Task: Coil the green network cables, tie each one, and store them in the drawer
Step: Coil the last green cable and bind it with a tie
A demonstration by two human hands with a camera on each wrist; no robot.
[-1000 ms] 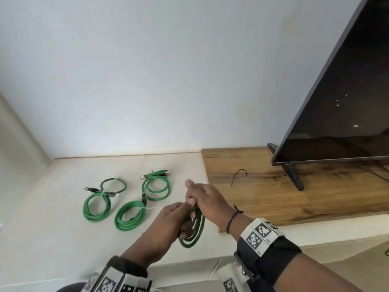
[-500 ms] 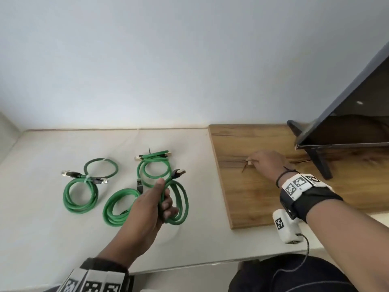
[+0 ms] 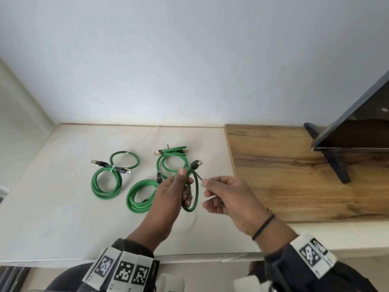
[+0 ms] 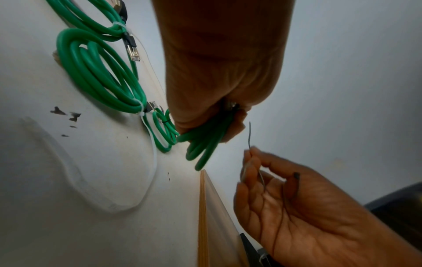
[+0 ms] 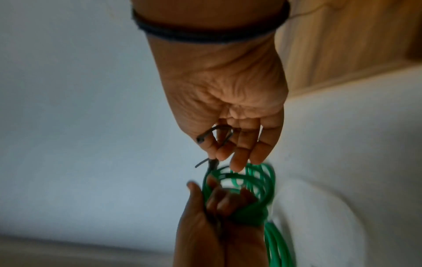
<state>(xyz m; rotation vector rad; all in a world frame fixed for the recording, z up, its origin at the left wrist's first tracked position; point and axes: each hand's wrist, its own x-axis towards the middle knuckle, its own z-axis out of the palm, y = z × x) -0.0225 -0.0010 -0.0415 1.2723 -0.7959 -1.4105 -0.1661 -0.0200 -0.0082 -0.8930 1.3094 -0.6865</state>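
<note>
My left hand [image 3: 175,191] grips a coiled green network cable [image 3: 195,192] above the white counter, its black plug [image 3: 196,164] sticking up. My right hand [image 3: 219,191] is just to the right of it and pinches a thin black tie [image 3: 199,176] between thumb and forefinger. The left wrist view shows the tie [image 4: 249,133] standing up beside the held coil [image 4: 205,146]. In the right wrist view the bent tie [image 5: 214,134] hangs just above the coil [image 5: 251,180]. Three tied green coils [image 3: 107,182] [image 3: 140,197] [image 3: 171,163] lie on the counter.
The white counter [image 3: 52,207] meets a wall at the back and left. A wooden board [image 3: 294,175] lies to the right and carries a dark TV [image 3: 362,127] on a black foot [image 3: 336,163]. The counter's front edge runs just below my wrists.
My right hand let go of the coil, reached onto the wooden board, picked up the black tie and came back beside the coil. My left hand kept holding the coil.
</note>
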